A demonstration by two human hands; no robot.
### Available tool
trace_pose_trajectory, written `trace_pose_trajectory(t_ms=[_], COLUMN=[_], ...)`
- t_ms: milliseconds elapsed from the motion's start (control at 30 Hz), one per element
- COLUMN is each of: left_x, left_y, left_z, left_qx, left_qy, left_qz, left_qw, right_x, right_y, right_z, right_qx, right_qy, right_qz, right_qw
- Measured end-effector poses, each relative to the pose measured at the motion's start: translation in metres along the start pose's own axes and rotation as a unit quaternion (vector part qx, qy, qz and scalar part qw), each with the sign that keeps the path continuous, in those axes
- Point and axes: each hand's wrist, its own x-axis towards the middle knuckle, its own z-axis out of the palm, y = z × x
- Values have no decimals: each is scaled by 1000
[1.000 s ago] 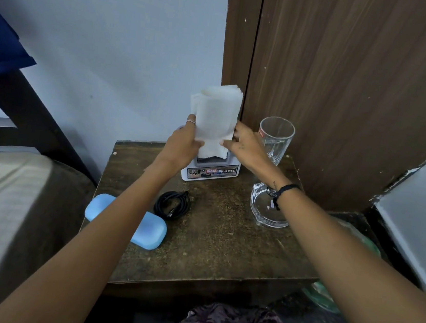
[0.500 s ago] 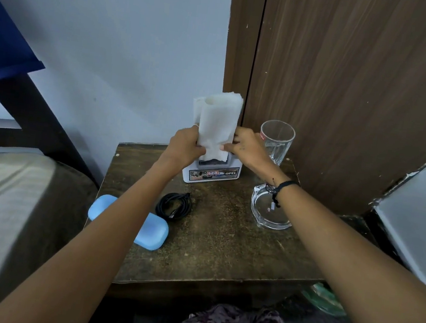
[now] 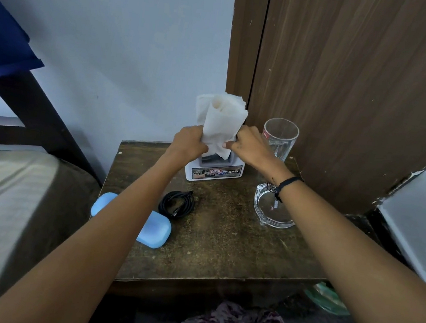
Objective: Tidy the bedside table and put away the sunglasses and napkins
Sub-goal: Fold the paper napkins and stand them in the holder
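Gripping napkins (image 3: pixel 220 124), both hands above the holder (image 3: pixel 214 171) near the table's (image 3: pixel 223 243) back edge.

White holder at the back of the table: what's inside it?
The napkins stand in the white holder, gripped by left hand and right hand. A dark slot shows; its contents are hidden.

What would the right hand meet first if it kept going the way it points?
The right hand points leftward at the napkins it already grips; beyond them, probably the left hand.
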Motion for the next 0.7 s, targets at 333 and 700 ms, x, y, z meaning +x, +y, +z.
trace_pose_trajectory(t_ms=[333, 700], left_x=[15, 14], left_y=[1, 1], left_z=[-10, -6], left_qx=[-45, -38], left_qy=[-79, -106], left_qz=[-65, -62], left_qw=[994, 992], right_x=[1, 3], right_y=[-10, -15], right_z=[-20, -24], right_qx=[-61, -16], right_qy=[-124, -159], right_qz=[-7, 19], right_qw=[990, 987])
